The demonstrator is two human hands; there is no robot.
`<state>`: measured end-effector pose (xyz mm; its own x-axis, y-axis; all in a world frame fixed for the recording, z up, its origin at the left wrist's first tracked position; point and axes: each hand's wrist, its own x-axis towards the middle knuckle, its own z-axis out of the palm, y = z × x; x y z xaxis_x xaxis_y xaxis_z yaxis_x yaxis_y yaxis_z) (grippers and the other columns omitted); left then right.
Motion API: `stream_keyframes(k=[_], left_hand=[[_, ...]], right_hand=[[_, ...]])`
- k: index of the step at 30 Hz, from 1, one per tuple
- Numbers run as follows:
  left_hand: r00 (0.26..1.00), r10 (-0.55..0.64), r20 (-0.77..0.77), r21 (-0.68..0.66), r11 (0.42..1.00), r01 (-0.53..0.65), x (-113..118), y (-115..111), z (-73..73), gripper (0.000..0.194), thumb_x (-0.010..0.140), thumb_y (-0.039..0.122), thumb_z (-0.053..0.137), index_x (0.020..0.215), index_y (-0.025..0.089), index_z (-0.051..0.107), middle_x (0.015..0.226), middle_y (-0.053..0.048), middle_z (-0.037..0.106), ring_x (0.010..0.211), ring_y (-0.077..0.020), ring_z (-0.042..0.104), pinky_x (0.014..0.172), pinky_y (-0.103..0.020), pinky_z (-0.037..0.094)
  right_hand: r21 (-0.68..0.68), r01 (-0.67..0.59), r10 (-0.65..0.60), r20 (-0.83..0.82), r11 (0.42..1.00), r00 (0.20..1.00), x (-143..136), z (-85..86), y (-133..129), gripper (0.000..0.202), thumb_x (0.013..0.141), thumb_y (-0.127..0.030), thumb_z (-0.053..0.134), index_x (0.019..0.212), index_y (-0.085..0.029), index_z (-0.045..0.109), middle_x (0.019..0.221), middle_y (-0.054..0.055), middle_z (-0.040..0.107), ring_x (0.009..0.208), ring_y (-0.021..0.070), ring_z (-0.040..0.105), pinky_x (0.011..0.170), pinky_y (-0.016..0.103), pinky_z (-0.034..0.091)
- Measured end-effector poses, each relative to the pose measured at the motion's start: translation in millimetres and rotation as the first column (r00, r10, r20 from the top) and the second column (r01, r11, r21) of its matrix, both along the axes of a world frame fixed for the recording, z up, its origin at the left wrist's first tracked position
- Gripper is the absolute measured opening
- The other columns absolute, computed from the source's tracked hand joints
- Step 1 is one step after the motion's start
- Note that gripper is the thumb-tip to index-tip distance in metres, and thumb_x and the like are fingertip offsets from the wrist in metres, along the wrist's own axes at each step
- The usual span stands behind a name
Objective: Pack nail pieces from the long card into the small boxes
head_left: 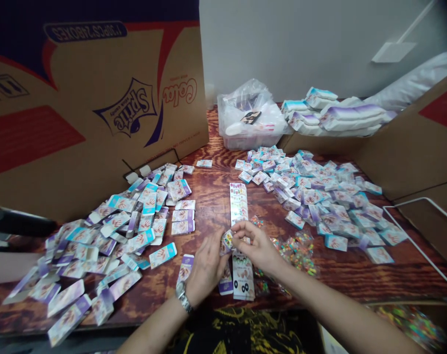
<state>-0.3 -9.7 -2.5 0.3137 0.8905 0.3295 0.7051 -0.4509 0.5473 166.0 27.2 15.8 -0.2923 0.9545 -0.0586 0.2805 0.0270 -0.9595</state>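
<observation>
My left hand, with a metal watch at its wrist, grips a small white-and-purple carton close in front of me. My right hand pinches a small, colourfully printed slip at the carton's upper end; how far it sits inside is hidden by the fingers. Beneath both hands runs a column of overlapping printed sheets. Flat cartons lie near the left hand, one purple carton just beside it. Clear packets of colourful candy lie by my right forearm.
Loose cartons spread over the left of the wooden table, below a big cardboard box. Another pile of cartons covers the right. Behind stand a plastic tub and wrapped packs. A bin of candy packets sits lower right.
</observation>
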Motion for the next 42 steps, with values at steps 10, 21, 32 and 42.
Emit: stream_keyframes(k=[10, 21, 32, 42], left_hand=[[0.998, -0.023, 0.05, 0.003, 1.0, 0.023, -3.5, 3.5, 2.7, 0.054, 0.084, 0.011, 0.046, 0.135, 0.016, 0.028, 0.123, -0.014, 0.051, 0.114, -0.0223, 0.049, 0.095, -0.04, 0.043], [0.994, 0.006, 0.111, -0.063, 0.998, 0.001, 2.9, 2.5, 9.8, 0.038, 0.081, 0.013, 0.05, 0.117, 0.016, 0.041, 0.11, -0.012, 0.057, 0.103, -0.0217, 0.056, 0.086, -0.036, 0.049], [0.997, 0.05, -0.063, 0.042, 0.998, -0.047, 3.6, -3.1, 0.5, 0.057, 0.084, 0.014, 0.045, 0.136, 0.011, 0.022, 0.123, -0.018, 0.051, 0.113, -0.0251, 0.052, 0.091, -0.04, 0.048], [0.975, 0.121, -0.187, 0.021, 0.993, -0.119, 12.6, -3.4, 0.2, 0.071, 0.086, 0.009, 0.036, 0.143, 0.008, -0.006, 0.131, -0.025, 0.044, 0.119, -0.0299, 0.046, 0.087, -0.044, 0.049]], right_hand=[[0.382, -0.322, 0.175, 0.373, 0.866, 0.911, 10.9, 29.6, -4.3, 0.022, 0.087, -0.019, 0.051, 0.107, -0.021, 0.06, 0.109, 0.01, 0.054, 0.106, 0.0218, 0.049, 0.09, 0.039, 0.043], [0.34, -0.028, -0.034, 0.175, 0.94, 0.984, -3.5, 19.5, -8.0, 0.024, 0.084, -0.018, 0.052, 0.109, -0.02, 0.052, 0.092, 0.005, 0.06, 0.086, 0.0177, 0.058, 0.077, 0.032, 0.048], [-0.178, 0.134, -0.177, -0.251, 0.975, 0.952, -16.4, 4.0, -9.7, 0.017, 0.076, -0.026, 0.063, 0.091, -0.019, 0.063, 0.083, 0.001, 0.065, 0.078, 0.0149, 0.062, 0.074, 0.029, 0.05], [0.404, 0.056, -0.106, 0.102, 0.913, 0.989, -23.1, 12.3, -32.5, 0.036, 0.087, -0.012, 0.043, 0.118, -0.024, 0.057, 0.105, 0.007, 0.064, 0.099, 0.0201, 0.057, 0.087, 0.037, 0.046]])
